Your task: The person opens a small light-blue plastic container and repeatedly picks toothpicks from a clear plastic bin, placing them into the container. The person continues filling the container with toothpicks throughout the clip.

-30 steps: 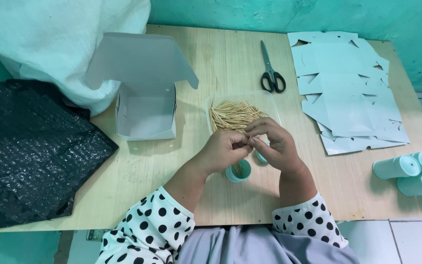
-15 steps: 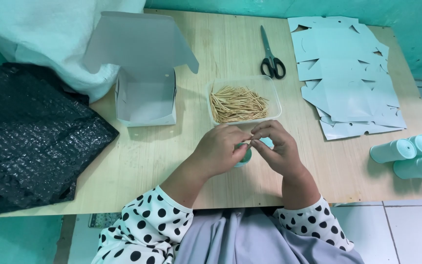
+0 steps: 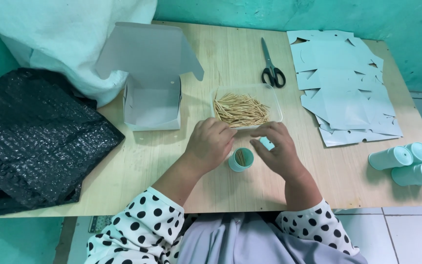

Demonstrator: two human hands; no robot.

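At frame centre the left hand (image 3: 212, 144) is curling loosely against the small teal cup (image 3: 241, 159), which is standing upright, mouth up, long axis vertical, a few toothpicks showing inside. Just right, the right hand (image 3: 278, 150) is hovering half-open, and whether it is pinching anything I cannot tell. A nudge from either hand could tip the light cup and spill the sticks; more are lying sideways in the clear tray (image 3: 246, 106) above.

Bare left hand (image 3: 212, 144) and right hand (image 3: 280, 151); white black-dotted sleeves, seemingly a grey garment below.
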